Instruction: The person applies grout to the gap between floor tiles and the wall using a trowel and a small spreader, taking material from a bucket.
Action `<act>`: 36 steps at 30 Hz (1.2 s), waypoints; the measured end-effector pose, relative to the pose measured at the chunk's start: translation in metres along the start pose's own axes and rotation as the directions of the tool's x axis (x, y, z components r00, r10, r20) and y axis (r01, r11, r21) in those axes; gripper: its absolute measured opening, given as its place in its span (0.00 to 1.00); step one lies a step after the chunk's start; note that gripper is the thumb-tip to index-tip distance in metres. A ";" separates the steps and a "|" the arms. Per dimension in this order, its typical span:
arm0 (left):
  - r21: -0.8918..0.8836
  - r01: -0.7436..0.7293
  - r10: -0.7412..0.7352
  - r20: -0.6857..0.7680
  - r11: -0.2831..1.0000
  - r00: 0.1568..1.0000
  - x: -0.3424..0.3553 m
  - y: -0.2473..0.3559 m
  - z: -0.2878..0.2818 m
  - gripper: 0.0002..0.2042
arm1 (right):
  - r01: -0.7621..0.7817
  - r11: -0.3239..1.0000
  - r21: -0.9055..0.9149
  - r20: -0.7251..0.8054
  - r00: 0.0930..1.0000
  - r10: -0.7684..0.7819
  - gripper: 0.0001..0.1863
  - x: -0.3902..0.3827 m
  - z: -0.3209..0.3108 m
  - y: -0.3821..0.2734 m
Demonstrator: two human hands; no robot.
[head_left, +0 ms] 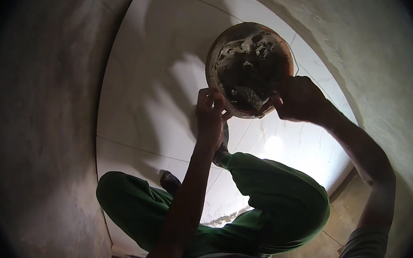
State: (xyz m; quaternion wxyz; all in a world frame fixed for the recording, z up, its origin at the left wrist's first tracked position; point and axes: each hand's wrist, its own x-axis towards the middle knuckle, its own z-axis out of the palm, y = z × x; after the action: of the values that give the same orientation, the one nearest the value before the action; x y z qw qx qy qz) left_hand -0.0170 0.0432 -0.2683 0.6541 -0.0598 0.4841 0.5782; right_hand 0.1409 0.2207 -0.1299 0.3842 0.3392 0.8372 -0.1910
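A round, wide-mouthed pan with a reddish-brown rim stands on the tiles, holding dark, wet, lumpy grey mortar. My left hand has its fingers curled closed on the near-left rim. At the right side of the pan my right hand is closed, thumb and fingers reaching over the near-right rim. Just beside those fingertips lies a flat, grey, blade-like piece in the mortar. What the right fingers grip is too dark to make out.
Pale floor tiles lie around the pan, streaked with shadow. A grey plastered wall rises on the left and a curved one on the right. My bent, green-trousered legs and dark footwear are close below.
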 end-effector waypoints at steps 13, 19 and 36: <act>-0.116 0.081 -0.046 0.276 0.990 0.960 -0.022 0.002 -0.073 0.30 | -0.138 0.356 0.924 0.051 0.969 0.243 0.17 -0.068 0.070 -0.059; 0.023 -0.094 0.083 0.299 0.995 0.951 -0.022 -0.004 -0.055 0.14 | 0.089 0.103 0.991 -0.126 0.885 0.447 0.20 -0.083 0.118 -0.108; 0.931 0.345 0.951 -0.210 0.122 0.229 0.033 0.066 -0.338 0.16 | 0.333 -0.151 0.931 -0.293 0.927 0.234 0.12 0.203 0.015 -0.227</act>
State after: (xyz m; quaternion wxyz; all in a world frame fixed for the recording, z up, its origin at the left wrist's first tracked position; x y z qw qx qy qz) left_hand -0.2663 -0.1277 -0.4369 -0.0642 0.1845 0.9659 0.1698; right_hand -0.1097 0.1392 -0.2829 -0.1815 0.5054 0.4629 -0.7053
